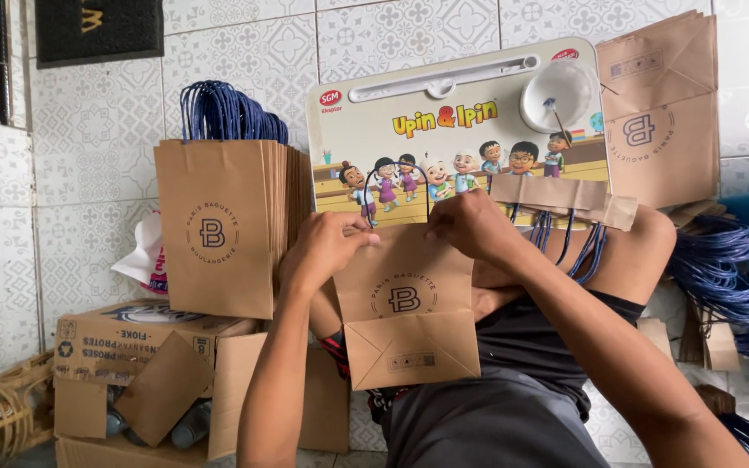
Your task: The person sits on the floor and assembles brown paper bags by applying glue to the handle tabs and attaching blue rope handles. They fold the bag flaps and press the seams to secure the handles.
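Note:
My left hand (321, 251) and my right hand (470, 224) both pinch the top edge of a flat brown paper bag (405, 312) held over my lap. A thin blue cord handle (396, 178) arches up from the bag's top between my hands. The bag bears a round dark logo, and its folded bottom points toward me. Just beyond my hands lies a small cartoon-printed lap table (444, 130). On that table rest brown paper strips (565, 195) with blue cords (578, 243) hanging from them.
A stack of finished brown bags (218, 225) with blue handles stands at left on an open cardboard box (132, 347). Unhandled flat bags (661, 113) lean at upper right. A pile of blue cords (726, 277) lies at right. A white bowl (556, 94) sits on the table. Tiled floor surrounds.

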